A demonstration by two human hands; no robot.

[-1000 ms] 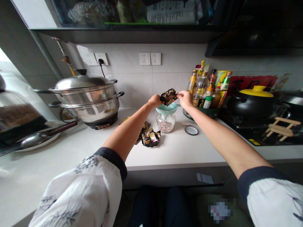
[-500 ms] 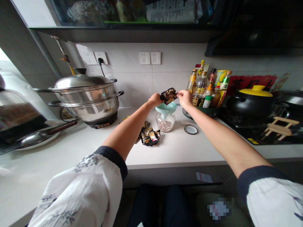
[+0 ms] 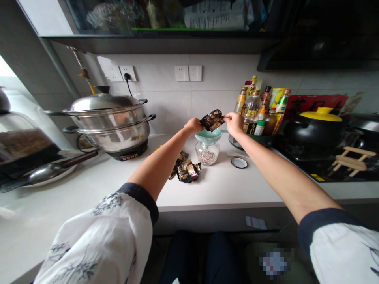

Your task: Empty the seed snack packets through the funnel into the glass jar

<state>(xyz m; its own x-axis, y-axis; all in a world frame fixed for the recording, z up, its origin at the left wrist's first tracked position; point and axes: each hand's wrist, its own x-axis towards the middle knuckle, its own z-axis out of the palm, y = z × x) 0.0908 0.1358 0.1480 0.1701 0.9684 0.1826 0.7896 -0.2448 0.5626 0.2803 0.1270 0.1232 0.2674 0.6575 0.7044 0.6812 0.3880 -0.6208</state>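
Observation:
Between my two hands a black and gold foil packet (image 3: 212,120) is held just above a pale green funnel (image 3: 208,135). My left hand (image 3: 194,125) is closed on the packet's left end, and my right hand (image 3: 233,121) pinches its right end. Under the funnel, which sits in its mouth, stands a clear glass jar (image 3: 207,152) partly filled with small brownish-white bits. More black and gold packets (image 3: 188,171) lie on the counter in front of the jar, to its left. To the jar's right is a round dark-rimmed lid (image 3: 239,163).
A steel steamer pot (image 3: 114,122) stands at the left, near a ladle (image 3: 49,171) on a plate. Bottles of seasoning (image 3: 252,110) crowd the back right. Beyond them are a black pot with a yellow lid (image 3: 321,113) and a small wooden stool-shaped stand (image 3: 352,159) on the stove.
The packet has tilted and opened out slightly over the funnel, its right end shifting a little right with my right hand. Both hands keep hold of it.

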